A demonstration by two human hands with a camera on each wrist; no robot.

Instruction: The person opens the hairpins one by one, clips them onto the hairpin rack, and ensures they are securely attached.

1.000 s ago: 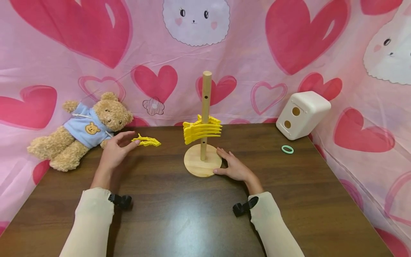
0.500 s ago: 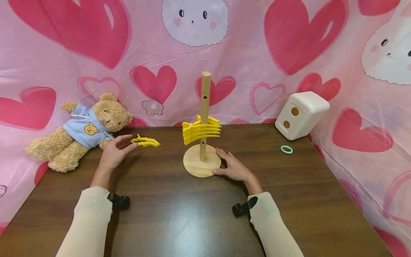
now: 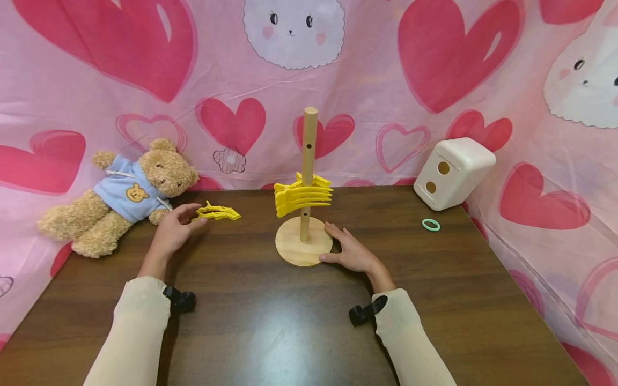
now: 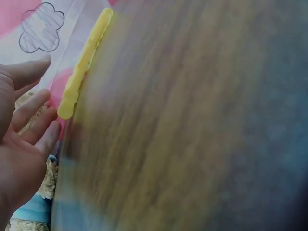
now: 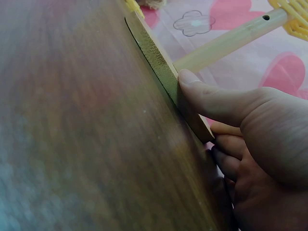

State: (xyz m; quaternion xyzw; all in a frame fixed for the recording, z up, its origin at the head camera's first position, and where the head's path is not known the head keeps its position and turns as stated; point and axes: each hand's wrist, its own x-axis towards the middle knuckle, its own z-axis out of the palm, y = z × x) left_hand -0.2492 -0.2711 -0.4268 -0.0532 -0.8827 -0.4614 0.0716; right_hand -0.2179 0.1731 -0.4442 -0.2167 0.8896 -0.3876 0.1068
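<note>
My left hand [image 3: 175, 231] is beside a flat yellow plastic piece [image 3: 218, 212] with slim prongs, lying on the table. Thumb and fingers are spread apart around its near end; in the left wrist view the fingertips [image 4: 49, 137] come right up to that end. A wooden stand [image 3: 303, 252], a round base with an upright post, stands mid-table. My right hand [image 3: 354, 252] holds the base's right edge, thumb [image 5: 211, 98] on the rim and fingers further round. Yellow pieces with long curved prongs [image 3: 304, 197], like a bunch of bananas, hang partway up the post.
A teddy bear [image 3: 132, 187] in a blue top leans at the back left. A white box [image 3: 456, 172] with two round holes stands at the back right, a mint-green ring [image 3: 431, 224] in front of it. Pink heart-print cloth [image 3: 376, 64] backs the brown table [image 3: 270, 321].
My left hand has shifted slightly down and its fingers have come a little closer around the yellow piece. The right hand and the stand have stayed in place.
</note>
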